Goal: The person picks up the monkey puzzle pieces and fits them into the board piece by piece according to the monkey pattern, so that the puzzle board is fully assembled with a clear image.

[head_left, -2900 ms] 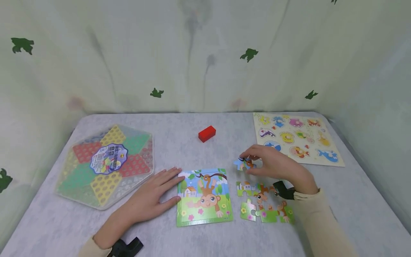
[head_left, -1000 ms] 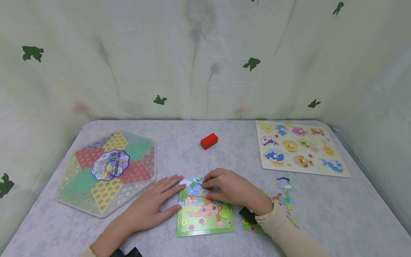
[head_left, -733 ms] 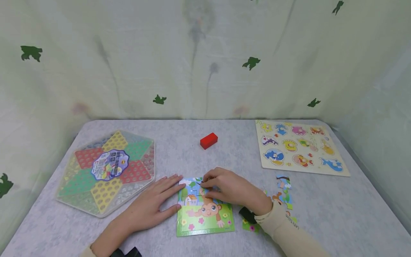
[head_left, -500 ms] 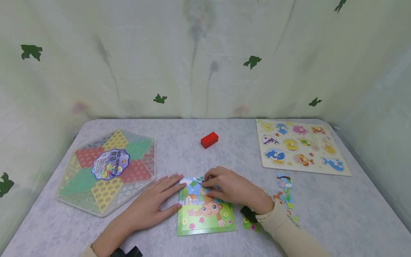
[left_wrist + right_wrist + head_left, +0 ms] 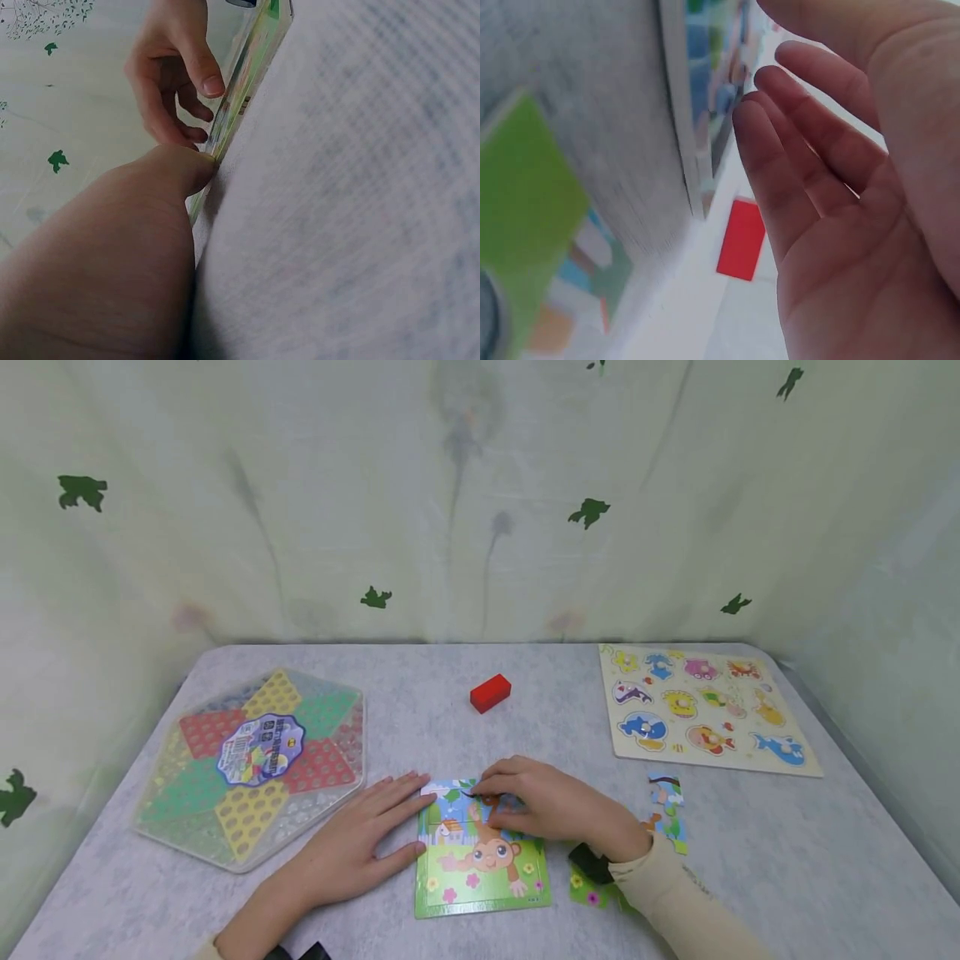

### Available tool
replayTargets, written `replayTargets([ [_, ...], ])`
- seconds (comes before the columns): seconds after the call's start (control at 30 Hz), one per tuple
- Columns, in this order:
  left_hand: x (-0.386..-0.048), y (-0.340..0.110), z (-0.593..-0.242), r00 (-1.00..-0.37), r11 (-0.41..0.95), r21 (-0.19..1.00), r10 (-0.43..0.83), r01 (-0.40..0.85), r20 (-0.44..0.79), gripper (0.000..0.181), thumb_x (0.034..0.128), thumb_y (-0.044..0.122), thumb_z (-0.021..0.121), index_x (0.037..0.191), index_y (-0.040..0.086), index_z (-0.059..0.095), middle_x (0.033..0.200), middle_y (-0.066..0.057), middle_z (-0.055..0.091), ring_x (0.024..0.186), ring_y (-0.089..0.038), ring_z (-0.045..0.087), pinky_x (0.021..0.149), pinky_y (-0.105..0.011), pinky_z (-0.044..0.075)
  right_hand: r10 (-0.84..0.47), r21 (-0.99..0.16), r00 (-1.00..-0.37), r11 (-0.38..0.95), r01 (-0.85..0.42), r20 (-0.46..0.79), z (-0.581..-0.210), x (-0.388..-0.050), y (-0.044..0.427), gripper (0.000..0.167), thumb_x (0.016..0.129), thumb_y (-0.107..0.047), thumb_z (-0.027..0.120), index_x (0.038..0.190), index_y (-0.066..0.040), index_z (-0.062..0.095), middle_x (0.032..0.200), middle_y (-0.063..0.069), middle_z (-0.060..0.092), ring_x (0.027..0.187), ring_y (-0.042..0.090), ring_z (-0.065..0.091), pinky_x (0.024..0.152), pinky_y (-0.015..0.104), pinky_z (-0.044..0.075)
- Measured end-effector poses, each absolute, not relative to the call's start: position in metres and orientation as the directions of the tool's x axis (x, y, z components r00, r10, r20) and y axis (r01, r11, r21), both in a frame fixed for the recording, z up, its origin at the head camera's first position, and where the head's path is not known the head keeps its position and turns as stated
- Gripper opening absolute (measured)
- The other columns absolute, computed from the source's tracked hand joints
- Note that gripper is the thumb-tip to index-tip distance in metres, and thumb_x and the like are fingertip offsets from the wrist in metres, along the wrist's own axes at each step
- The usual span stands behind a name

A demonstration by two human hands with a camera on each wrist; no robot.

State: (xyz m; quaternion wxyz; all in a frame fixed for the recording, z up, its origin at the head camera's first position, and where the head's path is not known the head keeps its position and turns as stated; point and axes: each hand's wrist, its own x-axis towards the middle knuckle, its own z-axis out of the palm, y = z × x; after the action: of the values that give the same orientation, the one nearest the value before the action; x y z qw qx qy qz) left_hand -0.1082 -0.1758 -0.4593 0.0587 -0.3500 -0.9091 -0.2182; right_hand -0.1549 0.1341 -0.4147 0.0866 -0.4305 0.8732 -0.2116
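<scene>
A square monkey jigsaw board point(image 5: 480, 893) lies at the front centre, with puzzle pieces on its upper part. My left hand point(image 5: 360, 839) lies flat beside it, fingertips and thumb touching its left edge. Over the board's upper right is my right hand point(image 5: 551, 802), its fingertips and thumb down on a monkey-and-branch puzzle piece point(image 5: 491, 806), partly hidden. The right wrist view shows the right hand's fingers point(image 5: 769, 172) nearly straight, thumb apart from them. Loose puzzle pieces point(image 5: 666, 806) lie right of the board, some hidden under the right forearm.
A hexagonal Chinese checkers set point(image 5: 251, 760) in clear packaging lies at the left. Behind the jigsaw stands a red block point(image 5: 491, 693). A cream animal peg puzzle point(image 5: 708, 710) occupies the back right. A patterned curtain point(image 5: 480, 527) closes off the table's far side.
The right hand has carried the monkey-and-branch piece from the right of the board onto its upper right. Over the last second it has barely shifted. The left hand stays at the edge.
</scene>
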Motion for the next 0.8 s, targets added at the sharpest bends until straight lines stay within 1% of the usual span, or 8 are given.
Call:
replayTargets([
  [0.1,-0.108,-0.175,-0.46,-0.747,0.656,0.361,0.609,0.664,0.267,0.058,0.0977,0.045,0.069,0.15,0.026,0.055,0.161,0.003,0.045,0.15,-0.023,0.041,0.122,-0.047,0.032,-0.772,-0.487,-0.635,0.548,-0.68,0.019,-0.41,-0.157,0.139,0.038,0.098,-0.027,0.073,0.134,-0.014,0.069,0.132,-0.003,0.066,0.12,0.013,0.061,0.103,0.033,0.055],
  [0.3,-0.108,-0.176,-0.462,-0.754,0.664,0.359,0.606,0.656,0.255,0.059,0.0975,0.047,0.069,0.151,0.027,0.055,0.162,0.004,0.044,0.15,-0.022,0.041,0.122,-0.045,0.031,-0.737,-0.519,-0.674,0.558,-0.648,0.05,-0.4,-0.159,0.148,0.039,0.097,-0.025,0.074,0.135,-0.014,0.069,0.133,-0.003,0.068,0.122,0.016,0.062,0.104,0.039,0.055],
  [0.43,-0.107,-0.177,-0.463,-0.755,0.666,0.357,0.603,0.655,0.259,0.058,0.0972,0.046,0.069,0.15,0.027,0.055,0.161,0.005,0.045,0.15,-0.021,0.041,0.122,-0.045,0.031,-0.721,-0.56,-0.692,0.56,-0.611,0.035,-0.395,-0.155,0.155,0.042,0.097,-0.023,0.074,0.137,-0.011,0.066,0.133,0.001,0.068,0.114,0.017,0.065,0.098,0.037,0.057],
  [0.53,-0.106,-0.177,-0.464,-0.756,0.668,0.356,0.603,0.653,0.254,0.058,0.0979,0.048,0.068,0.151,0.027,0.054,0.162,0.005,0.044,0.15,-0.021,0.041,0.123,-0.045,0.031,-0.71,-0.567,-0.704,0.574,-0.591,0.016,-0.394,-0.151,0.164,0.043,0.098,-0.023,0.073,0.138,-0.01,0.064,0.132,0.003,0.067,0.108,0.018,0.066,0.095,0.036,0.058],
  [0.67,-0.107,-0.177,-0.463,-0.748,0.661,0.351,0.606,0.663,0.271,0.058,0.0977,0.046,0.069,0.151,0.026,0.054,0.161,0.004,0.045,0.15,-0.022,0.042,0.122,-0.046,0.031,-0.69,-0.547,-0.724,0.599,-0.585,0.017,-0.392,-0.145,0.18,0.042,0.098,-0.024,0.073,0.137,-0.012,0.064,0.133,0.001,0.067,0.108,0.016,0.066,0.093,0.035,0.059],
  [0.8,-0.108,-0.177,-0.462,-0.74,0.656,0.343,0.606,0.673,0.292,0.058,0.0969,0.044,0.07,0.15,0.025,0.056,0.16,0.003,0.047,0.149,-0.023,0.043,0.122,-0.046,0.032,-0.659,-0.565,-0.752,0.615,-0.55,0.016,-0.39,-0.139,0.197,0.041,0.097,-0.023,0.075,0.136,-0.013,0.065,0.132,0.0,0.067,0.108,0.015,0.066,0.093,0.035,0.06],
])
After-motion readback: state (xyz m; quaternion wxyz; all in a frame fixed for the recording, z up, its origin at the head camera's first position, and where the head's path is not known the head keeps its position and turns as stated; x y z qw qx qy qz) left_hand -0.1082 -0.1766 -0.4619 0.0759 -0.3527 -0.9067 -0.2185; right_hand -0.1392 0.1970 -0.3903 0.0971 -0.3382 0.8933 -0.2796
